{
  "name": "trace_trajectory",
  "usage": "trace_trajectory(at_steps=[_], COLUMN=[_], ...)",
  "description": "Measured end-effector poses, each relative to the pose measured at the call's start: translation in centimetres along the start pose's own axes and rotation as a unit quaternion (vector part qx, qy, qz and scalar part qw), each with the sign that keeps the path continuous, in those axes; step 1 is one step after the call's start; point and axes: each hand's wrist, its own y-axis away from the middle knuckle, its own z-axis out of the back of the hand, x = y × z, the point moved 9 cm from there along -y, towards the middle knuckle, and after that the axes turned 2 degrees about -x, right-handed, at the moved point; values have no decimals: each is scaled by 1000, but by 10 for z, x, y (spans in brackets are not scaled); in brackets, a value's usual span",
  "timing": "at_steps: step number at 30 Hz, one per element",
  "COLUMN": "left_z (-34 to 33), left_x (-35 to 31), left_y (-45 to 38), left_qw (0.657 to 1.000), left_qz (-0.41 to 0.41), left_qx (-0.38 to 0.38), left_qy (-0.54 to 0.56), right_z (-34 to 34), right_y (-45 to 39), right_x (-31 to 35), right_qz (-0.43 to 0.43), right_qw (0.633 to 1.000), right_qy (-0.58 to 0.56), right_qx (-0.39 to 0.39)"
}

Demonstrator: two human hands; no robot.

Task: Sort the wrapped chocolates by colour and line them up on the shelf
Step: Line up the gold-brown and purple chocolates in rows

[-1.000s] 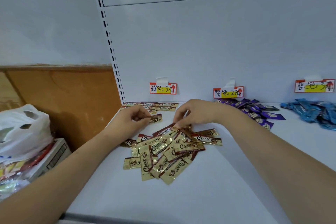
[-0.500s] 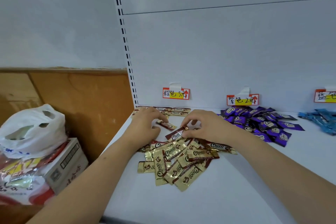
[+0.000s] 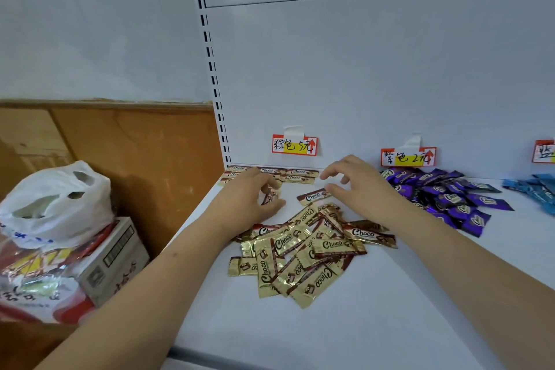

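A loose pile of gold-and-brown Choco chocolates lies in the middle of the white shelf. Several more form a row against the back wall, under the brown price label. My left hand pinches one brown chocolate between thumb and fingers, just in front of that row. My right hand hovers with its fingers spread, and its thumb touches the end of a single brown chocolate lying flat. A purple pile and a blue pile lie to the right.
The purple price label and part of a blue one hang on the back wall. A slotted upright marks the shelf's left end. Beyond it, a white plastic bag rests on a cardboard box beside a wooden panel.
Both hands moved from the pile toward the back row. The left carried a brown chocolate; the right laid one flat on the shelf and opened its fingers. The camera panned left.
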Motion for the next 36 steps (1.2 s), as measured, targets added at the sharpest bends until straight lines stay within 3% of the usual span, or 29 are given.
trace_trajectory(at_steps=[10, 13, 22, 36], left_z=[12, 13, 16, 22], left_x=[16, 18, 34, 60], left_y=[2, 2, 6, 12], left_qw=[999, 999, 997, 990], left_qz=[25, 24, 72, 132], left_qx=[9, 2, 34, 27], left_qy=[-21, -31, -25, -48], right_z=[-34, -39, -33, -46], right_y=[4, 4, 8, 2], right_x=[26, 32, 31, 26], right_qz=[75, 88, 89, 93], right_qw=[984, 979, 985, 985], right_qy=[85, 133, 53, 65], right_qx=[136, 128, 139, 133])
